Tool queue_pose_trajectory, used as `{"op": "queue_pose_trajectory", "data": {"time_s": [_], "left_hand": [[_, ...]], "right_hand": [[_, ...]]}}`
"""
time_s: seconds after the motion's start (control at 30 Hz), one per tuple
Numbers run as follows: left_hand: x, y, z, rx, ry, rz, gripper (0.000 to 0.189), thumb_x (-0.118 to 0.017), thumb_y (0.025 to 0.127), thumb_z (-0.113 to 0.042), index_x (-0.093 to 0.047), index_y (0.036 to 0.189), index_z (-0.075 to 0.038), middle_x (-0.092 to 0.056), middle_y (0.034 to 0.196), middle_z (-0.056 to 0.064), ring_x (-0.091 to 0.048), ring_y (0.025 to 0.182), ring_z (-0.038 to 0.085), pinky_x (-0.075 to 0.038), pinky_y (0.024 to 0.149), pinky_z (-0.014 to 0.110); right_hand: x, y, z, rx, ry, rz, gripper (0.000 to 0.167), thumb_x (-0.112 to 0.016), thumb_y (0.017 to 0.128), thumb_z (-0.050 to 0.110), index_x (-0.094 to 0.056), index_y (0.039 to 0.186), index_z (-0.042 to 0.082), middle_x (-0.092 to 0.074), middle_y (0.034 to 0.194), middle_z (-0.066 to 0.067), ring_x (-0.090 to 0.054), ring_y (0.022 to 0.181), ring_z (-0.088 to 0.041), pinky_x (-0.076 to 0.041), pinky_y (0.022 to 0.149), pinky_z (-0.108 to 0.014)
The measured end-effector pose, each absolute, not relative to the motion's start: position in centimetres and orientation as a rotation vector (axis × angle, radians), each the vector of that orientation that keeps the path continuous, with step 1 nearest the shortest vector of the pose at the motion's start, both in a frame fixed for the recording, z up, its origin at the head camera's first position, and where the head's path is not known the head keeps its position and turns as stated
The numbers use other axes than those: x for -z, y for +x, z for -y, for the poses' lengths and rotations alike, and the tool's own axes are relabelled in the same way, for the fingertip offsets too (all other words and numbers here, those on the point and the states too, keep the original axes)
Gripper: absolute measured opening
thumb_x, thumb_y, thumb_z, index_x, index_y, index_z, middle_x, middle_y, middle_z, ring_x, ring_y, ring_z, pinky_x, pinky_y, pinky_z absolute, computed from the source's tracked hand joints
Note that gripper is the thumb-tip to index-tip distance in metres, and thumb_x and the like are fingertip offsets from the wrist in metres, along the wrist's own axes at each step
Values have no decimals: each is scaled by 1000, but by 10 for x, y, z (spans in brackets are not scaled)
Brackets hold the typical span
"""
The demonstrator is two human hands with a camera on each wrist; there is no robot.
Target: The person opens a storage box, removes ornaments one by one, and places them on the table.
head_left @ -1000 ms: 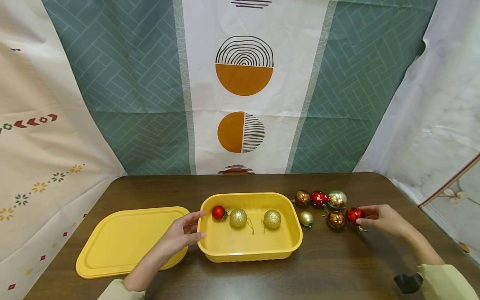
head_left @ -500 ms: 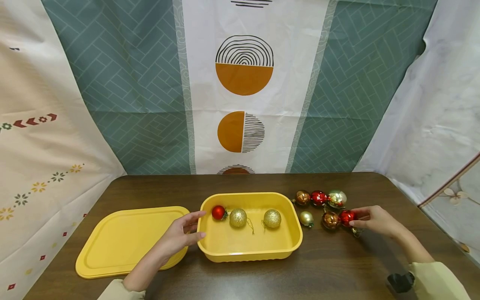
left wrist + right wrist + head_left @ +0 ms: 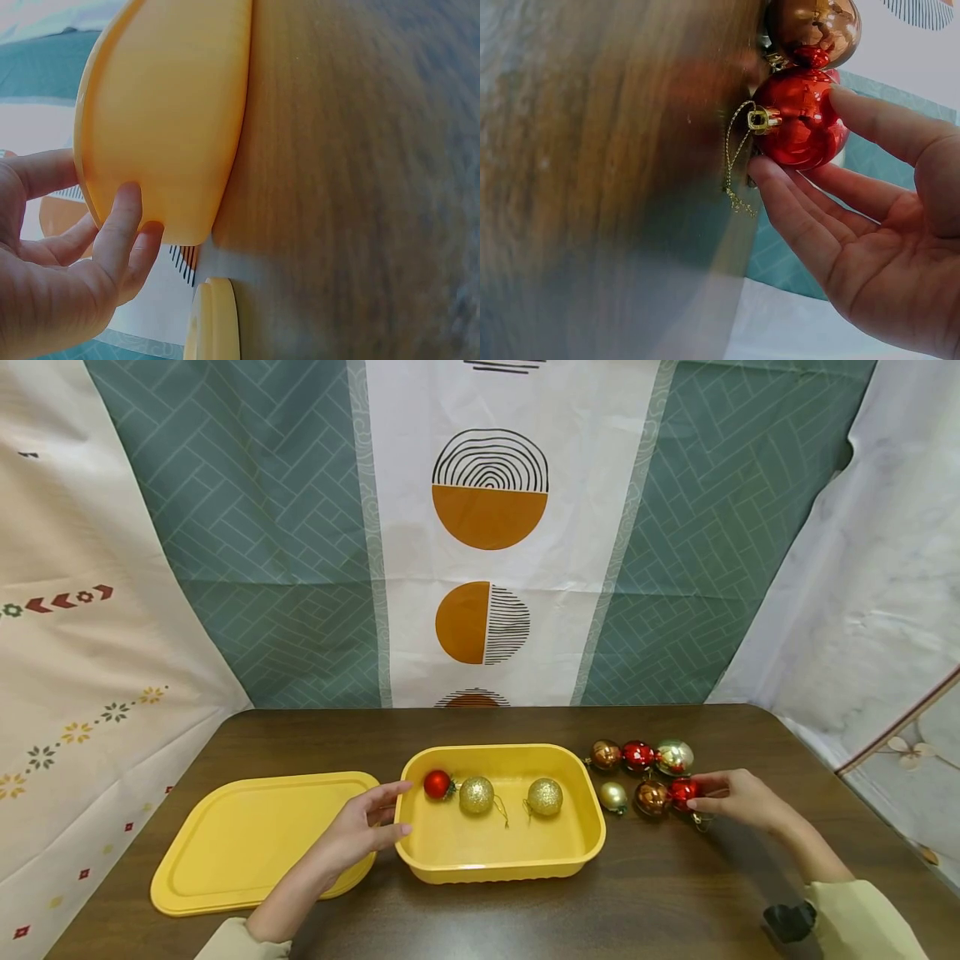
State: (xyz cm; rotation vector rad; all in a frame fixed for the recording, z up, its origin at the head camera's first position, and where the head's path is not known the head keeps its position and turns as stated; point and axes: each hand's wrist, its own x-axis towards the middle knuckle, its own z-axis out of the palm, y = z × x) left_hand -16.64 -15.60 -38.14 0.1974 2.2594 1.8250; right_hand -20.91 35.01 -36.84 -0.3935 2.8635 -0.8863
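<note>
My right hand (image 3: 738, 797) holds a shiny red Christmas bauble (image 3: 802, 120) between thumb and fingers, low over the table. Its gold cap and looped string face the wrist camera. A brown bauble (image 3: 652, 798) sits against its left side. My left hand (image 3: 360, 822) rests at the left end of a yellow box (image 3: 495, 867); thumb and index finger lie at the rim, other fingertips touch the outer wall (image 3: 172, 135). Inside the box lie a small red bauble (image 3: 437, 785) and two glittery gold ones, a left one (image 3: 476, 796) and a right one (image 3: 544, 797).
Behind the right hand, a brown bauble (image 3: 605, 755), a red bauble (image 3: 638, 756) and a pale gold one (image 3: 674, 758) line up. A small gold bauble (image 3: 612, 797) lies beside the box. A yellow lid (image 3: 262, 843) lies flat at the left on the dark wooden table (image 3: 480, 927).
My right hand has moved left with the red bauble, and the brown bauble beside it has shifted left too. The left hand and the box have stayed in place.
</note>
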Motion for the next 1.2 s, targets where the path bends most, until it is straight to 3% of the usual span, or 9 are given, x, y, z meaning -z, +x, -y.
{"op": "queue_pose_trajectory", "data": {"time_s": [1.2], "left_hand": [[381,-166,156,-1806,178,-2270,59,-66,81,-6,-40,134,1,-44,128,24,-50,108,32,-52,79,35]], "right_hand": [[370,-212,-340,930,-375,-2855,52,-69,80,20,-53,115,-15,-62,104,-26,-64,88,-33,-51,66,-27]]}}
